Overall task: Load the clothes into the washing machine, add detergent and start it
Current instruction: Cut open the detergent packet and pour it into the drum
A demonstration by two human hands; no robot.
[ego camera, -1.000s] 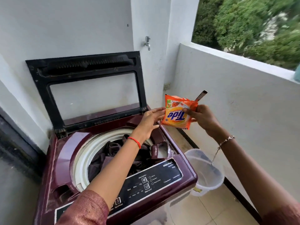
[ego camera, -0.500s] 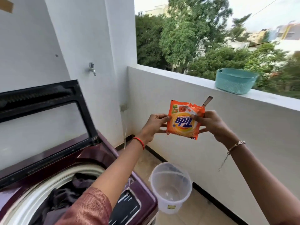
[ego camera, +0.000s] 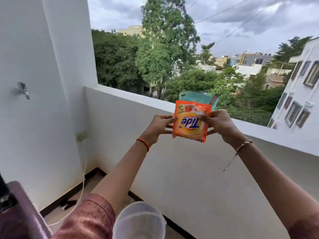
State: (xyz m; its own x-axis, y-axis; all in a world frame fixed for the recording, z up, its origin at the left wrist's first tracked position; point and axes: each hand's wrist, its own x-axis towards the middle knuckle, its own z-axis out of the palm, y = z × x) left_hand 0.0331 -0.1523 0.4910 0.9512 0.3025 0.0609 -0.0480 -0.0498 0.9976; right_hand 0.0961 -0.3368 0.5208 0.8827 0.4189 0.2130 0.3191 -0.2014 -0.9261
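Detergent sachet (ego camera: 189,124) held in mid-air before the balcony wall (ego camera: 120,111).
Fingers (ego camera: 167,118) of left hand (ego camera: 158,127) and right hand (ego camera: 220,125) pinch its sides; light, limp and slick, it is likely best gripped near the top edge.

Maroon patterned sleeves (ego camera: 89,216), red thread band (ego camera: 144,144) on left wrist, beaded bracelet (ego camera: 243,144) on right

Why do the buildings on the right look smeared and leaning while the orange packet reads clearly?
Head view: the wide-angle lens bends and tilts things near the edges, like the white building; blur there and on the wall tap suggests camera motion; the Tide packet, central, is sharp; the overcast sky gives soft light, no hard shadows.
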